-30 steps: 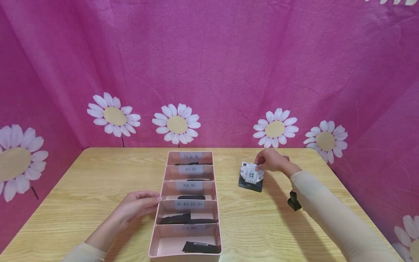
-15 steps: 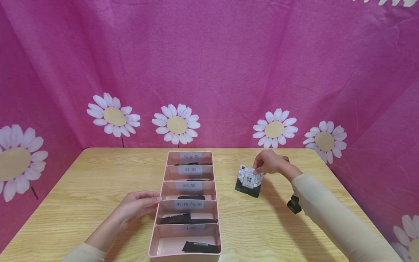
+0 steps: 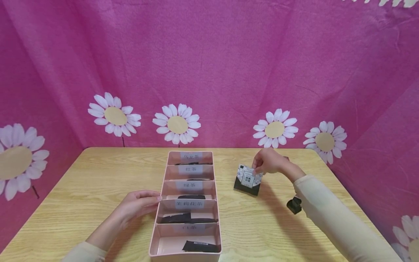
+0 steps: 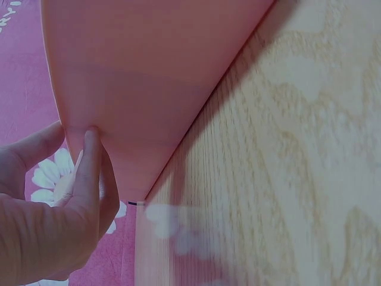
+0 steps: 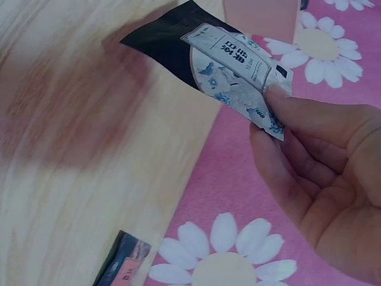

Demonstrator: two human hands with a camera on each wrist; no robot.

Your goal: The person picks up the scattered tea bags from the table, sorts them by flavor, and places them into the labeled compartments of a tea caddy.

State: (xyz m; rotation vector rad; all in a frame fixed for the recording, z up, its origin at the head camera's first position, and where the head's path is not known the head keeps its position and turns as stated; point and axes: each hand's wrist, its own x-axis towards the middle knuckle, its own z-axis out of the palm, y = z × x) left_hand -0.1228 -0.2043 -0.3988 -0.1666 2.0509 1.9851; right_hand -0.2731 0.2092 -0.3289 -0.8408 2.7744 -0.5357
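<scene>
My right hand point(image 3: 270, 161) pinches a tea sachet point(image 3: 248, 178) by its upper corner, thumb on the printed face. The sachet point(image 5: 232, 71) is black at one end and white with blue flowers at the other, with a printed label. It hangs tilted over the table, right of a long pink divided box point(image 3: 186, 236). At the box's left wall, my left hand point(image 3: 139, 205) holds the rim. In the left wrist view, the left hand's point(image 4: 65, 220) thumb is at the rim and its fingers press the outer wall point(image 4: 137, 89).
Several labelled compartments divide the box, with black sachets point(image 3: 201, 246) lying inside. Another sachet point(image 5: 125, 262), dark with a reddish label, lies on the wooden table point(image 3: 108, 174) near its far edge. A pink curtain point(image 3: 222, 72) with daisies stands behind.
The right hand has drawn the sachet slightly left and towards me, and its tilt has changed. The left hand and the box have stayed in place.
</scene>
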